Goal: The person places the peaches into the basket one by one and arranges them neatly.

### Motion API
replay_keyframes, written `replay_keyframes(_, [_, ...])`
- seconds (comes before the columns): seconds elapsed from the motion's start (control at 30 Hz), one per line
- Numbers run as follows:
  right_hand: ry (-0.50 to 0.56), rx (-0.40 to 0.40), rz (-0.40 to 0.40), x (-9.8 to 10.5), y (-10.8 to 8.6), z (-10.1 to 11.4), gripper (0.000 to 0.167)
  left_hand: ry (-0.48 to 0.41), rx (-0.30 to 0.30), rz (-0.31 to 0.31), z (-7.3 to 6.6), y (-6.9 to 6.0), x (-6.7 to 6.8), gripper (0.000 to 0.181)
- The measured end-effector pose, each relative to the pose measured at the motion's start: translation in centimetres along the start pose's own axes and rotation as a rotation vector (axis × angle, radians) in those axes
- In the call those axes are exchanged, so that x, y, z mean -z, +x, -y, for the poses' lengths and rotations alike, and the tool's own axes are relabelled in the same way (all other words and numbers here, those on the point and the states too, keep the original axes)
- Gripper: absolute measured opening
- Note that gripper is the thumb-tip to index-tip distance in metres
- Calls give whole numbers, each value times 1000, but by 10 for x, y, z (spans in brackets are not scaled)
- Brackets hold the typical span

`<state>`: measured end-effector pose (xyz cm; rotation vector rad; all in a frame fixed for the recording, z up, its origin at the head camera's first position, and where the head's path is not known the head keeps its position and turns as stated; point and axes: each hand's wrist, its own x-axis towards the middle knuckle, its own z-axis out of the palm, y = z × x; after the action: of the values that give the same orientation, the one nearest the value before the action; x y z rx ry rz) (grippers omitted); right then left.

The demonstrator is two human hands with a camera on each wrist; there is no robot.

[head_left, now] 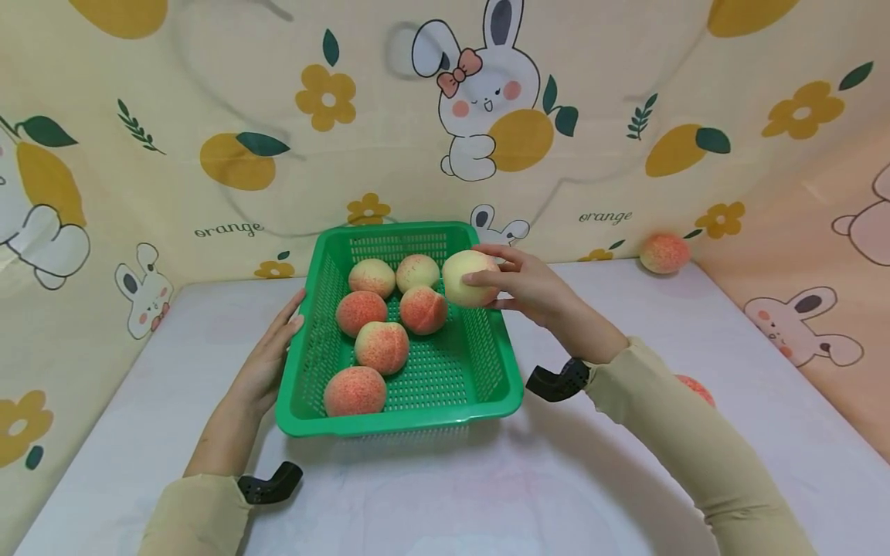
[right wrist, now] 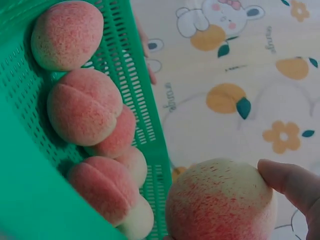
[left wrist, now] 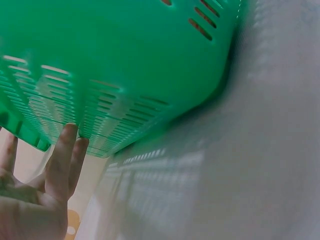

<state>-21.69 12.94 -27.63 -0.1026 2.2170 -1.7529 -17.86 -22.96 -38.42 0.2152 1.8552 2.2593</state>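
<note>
A green plastic basket [head_left: 417,426] with slotted walls holds several red-and-yellow peaches [head_left: 382,347]. In the head view, my right hand [head_left: 531,289] grips a pale yellow peach [head_left: 467,278] above the basket's back right part. The right wrist view shows this peach [right wrist: 220,202] with a red blush and my thumb [right wrist: 287,180] against its side. My left hand [head_left: 267,363] is at the basket's left side. Its fingers look straight in the left wrist view, touching the slotted outer wall [left wrist: 105,105].
One peach [head_left: 664,253] lies at the back right corner of the white table [head_left: 598,494]. Another peach [head_left: 697,388] shows partly behind my right sleeve [head_left: 688,440]. A printed cloth [head_left: 389,162] with rabbits and oranges hangs behind the table and along its sides.
</note>
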Motion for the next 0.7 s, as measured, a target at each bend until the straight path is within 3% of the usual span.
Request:
replay_keyframes(0.33, [-104, -26, 50, -17, 5, 5, 64, 9, 3, 4, 1, 2, -1, 56])
replay_keyframes(0.7, [-192, -166, 185, -38, 8, 8, 68, 10, -9, 0, 3, 1, 1, 56])
